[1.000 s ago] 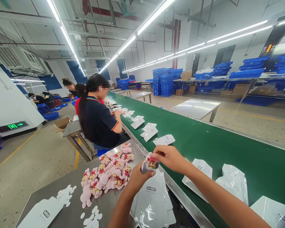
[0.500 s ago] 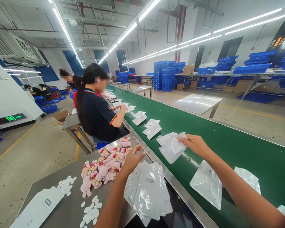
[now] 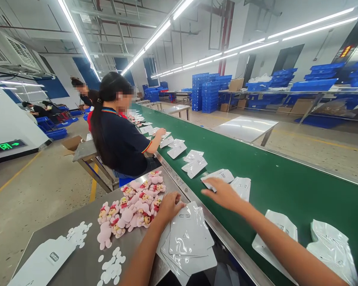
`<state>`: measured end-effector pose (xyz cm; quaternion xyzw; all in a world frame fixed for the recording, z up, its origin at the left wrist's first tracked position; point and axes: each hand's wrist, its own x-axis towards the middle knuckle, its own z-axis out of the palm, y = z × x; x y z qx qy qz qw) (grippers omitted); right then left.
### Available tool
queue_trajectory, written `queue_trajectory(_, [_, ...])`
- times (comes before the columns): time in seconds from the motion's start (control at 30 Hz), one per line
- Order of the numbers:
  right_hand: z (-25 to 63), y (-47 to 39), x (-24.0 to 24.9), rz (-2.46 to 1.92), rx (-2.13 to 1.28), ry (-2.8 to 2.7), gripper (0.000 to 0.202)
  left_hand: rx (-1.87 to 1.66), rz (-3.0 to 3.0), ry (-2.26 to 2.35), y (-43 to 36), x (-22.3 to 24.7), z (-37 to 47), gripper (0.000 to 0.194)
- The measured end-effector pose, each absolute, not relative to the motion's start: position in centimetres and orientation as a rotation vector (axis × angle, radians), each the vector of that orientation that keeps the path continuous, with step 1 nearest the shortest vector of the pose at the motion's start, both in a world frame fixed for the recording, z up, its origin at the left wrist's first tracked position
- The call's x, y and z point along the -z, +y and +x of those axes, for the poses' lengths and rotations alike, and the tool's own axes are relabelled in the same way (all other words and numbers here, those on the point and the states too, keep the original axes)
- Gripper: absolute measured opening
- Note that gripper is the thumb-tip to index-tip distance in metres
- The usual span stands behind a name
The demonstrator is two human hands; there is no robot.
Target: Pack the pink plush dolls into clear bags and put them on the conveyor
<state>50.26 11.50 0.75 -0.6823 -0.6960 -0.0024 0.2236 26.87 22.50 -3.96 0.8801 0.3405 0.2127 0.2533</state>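
My left hand (image 3: 169,207) pinches the top corner of the uppermost white pouch (image 3: 187,230), which lies on a fanned stack of flat pouches at the metal table's edge. Over the green conveyor belt, my right hand (image 3: 223,194) is empty, its fingers stretched out to the left. Just beyond those fingers lies a filled white pouch (image 3: 222,174), partly covered by the hand. Another pouch (image 3: 242,187) sits behind my right wrist. A heap of pink plush dolls (image 3: 137,198) rests left of my left hand.
White discs (image 3: 111,266) and a long white pouch (image 3: 44,260) lie on the metal table (image 3: 77,258). More pouches (image 3: 194,165) dot the green belt (image 3: 256,167). A co-worker (image 3: 119,131) sits beside the belt ahead. Blue crates (image 3: 210,97) are stacked beyond.
My right hand has let go of its pouch on the belt and moved left and down. My left hand has come down onto the stack's top pouch. Belt pouches have shifted toward the lower right.
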Motion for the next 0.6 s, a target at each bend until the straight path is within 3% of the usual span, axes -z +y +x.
queue_trajectory(0.13, [44.4,14.0,2.0,-1.763,-0.134,-2.218,0.057,-0.668,2.352,0.905,22.0,4.8,26.3,0.03])
queue_trajectory(0.37, [44.8,16.8,4.5,-1.752,-0.289,-2.125,0.018,-0.883,2.027,0.899,22.1,4.8,25.1,0.04])
queue_trajectory(0.6, [44.3,16.1,2.8,-1.504,-0.263,-1.899,0.023,-0.854,1.53,0.659,21.9,3.0,25.2,0.069])
